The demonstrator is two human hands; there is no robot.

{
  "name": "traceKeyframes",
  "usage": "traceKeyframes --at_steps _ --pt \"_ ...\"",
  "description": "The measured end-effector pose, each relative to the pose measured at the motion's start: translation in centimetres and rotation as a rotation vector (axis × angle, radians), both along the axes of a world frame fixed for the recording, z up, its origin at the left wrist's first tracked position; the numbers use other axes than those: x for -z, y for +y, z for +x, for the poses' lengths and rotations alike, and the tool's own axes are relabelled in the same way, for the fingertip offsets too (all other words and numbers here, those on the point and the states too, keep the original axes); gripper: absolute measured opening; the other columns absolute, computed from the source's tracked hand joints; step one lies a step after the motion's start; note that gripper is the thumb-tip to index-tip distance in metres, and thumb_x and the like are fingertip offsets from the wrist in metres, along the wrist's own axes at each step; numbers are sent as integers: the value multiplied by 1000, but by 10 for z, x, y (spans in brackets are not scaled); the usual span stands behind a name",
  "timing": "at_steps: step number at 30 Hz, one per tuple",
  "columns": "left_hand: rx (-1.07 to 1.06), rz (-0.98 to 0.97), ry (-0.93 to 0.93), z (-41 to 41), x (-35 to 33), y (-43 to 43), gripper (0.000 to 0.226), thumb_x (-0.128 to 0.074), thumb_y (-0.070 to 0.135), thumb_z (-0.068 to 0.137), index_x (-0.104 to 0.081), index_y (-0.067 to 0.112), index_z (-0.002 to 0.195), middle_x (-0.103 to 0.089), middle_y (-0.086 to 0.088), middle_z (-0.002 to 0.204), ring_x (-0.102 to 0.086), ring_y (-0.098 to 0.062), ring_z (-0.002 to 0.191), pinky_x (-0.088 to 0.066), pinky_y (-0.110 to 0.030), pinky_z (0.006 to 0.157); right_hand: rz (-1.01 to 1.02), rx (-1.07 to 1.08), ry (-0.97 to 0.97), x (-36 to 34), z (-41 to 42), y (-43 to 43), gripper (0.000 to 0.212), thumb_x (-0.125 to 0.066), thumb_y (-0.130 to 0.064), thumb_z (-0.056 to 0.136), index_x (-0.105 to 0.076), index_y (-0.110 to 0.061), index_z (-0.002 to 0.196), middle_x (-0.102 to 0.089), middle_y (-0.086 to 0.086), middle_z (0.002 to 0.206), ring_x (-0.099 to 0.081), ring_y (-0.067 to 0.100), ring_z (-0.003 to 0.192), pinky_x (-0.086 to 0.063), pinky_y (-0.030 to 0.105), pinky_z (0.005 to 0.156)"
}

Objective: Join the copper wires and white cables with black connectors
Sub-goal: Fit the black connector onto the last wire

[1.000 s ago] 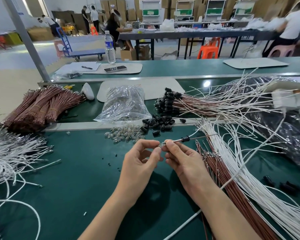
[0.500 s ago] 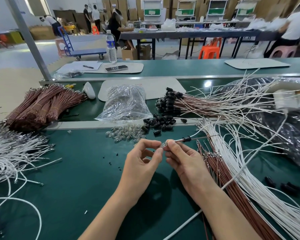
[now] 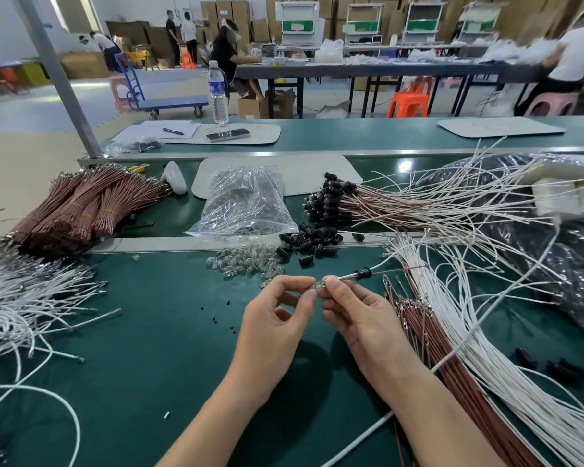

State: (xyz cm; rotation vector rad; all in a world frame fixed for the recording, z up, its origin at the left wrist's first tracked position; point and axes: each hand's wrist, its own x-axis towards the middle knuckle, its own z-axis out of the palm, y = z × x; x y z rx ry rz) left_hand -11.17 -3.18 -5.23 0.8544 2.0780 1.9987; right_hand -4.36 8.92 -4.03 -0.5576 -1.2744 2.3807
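Left hand: thumb and forefinger pinch a small clear bulb; other fingers loosely curled.
Right hand: thumb and forefinger pinch the wire ends, right beside the bulb.
Black connector: threaded on the wire ends, just beyond the right fingertips, untouched.
White cable, copper wire: trail rightward from the connector.
Loose connectors: heap beyond the fingertips, apart.
Loose bulbs: heap beyond the left fingers.

At far left wire bundle, bag behind bulbs, connectors right of bulbs
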Motion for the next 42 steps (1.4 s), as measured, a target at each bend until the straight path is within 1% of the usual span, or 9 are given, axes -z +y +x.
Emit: traceKeyframes --at_steps 5,18,26,28,30,34,36,39,42 --pt "-16 -33 41 -1 1 1 15 -69 16 94 -72 30 99 -73 16 87 -62 -1 73 -43 -13 63 24 14 -5 2 0 0 12 -76 -25 76 -80 -13 76 -72 9 82 -65 7 70 -55 17 64" --pt "-18 -42 41 -1 3 1 17 -71 17 94 -72 31 103 -75 16 92 -69 -5 84 -51 -14 75 -5 9 10 6 -1 0 11 -77 -26 75 -81 -16 78 -73 5 79 -67 7 72 -55 16 68" --pt "11 6 -7 -1 6 1 17 -71 15 93 -74 27 106 -77 10 97 -73 -10 95 -58 -25 85 -19 -16 56 8 -2 -3 19 -78 -29 72 -82 -15 84 -75 3 83 -69 7 77 -55 17 73" --pt "6 8 14 -1 6 3 18 -71 15 94 -74 28 106 -77 11 98 -73 -10 95 -57 -25 85 -23 -13 54 8 -2 -3 19 -78 -28 72 -82 -15 84 -75 4 84 -69 7 77 -55 17 73" --pt "-4 -8 83 0 6 4 18 -70 17 94 -72 29 107 -76 15 98 -72 -8 96 -55 -20 84 -13 3 43 7 -2 -1 23 -80 -31 68 -82 -14 84 -75 6 87 -69 8 80 -55 17 73" --pt "-54 -124 357 -4 5 2 19 -70 28 92 -68 28 110 -70 17 97 -68 -8 94 -50 -15 81 43 -8 27 5 -1 0 29 -82 -37 65 -82 -16 83 -75 7 91 -70 9 85 -54 16 74" --pt "-75 -199 478 -6 4 -2 18 -72 23 92 -67 27 109 -65 17 96 -64 -5 92 -49 -18 79 54 -33 25 5 -1 -1 28 -81 -38 64 -82 -17 82 -76 7 90 -71 9 84 -53 16 73" --pt "-117 -264 606 -7 1 -6 16 -72 19 91 -68 25 105 -61 19 93 -58 4 89 -47 -15 75 81 -56 18 5 0 -3 29 -80 -40 64 -82 -18 83 -77 7 90 -71 9 85 -53 16 73" --pt "-149 -286 669 -6 -2 -6 13 -74 17 89 -69 22 100 -61 18 90 -55 6 87 -47 -15 73 83 -62 18 6 0 -3 31 -81 -41 63 -82 -16 82 -74 6 85 -69 9 81 -53 16 72"
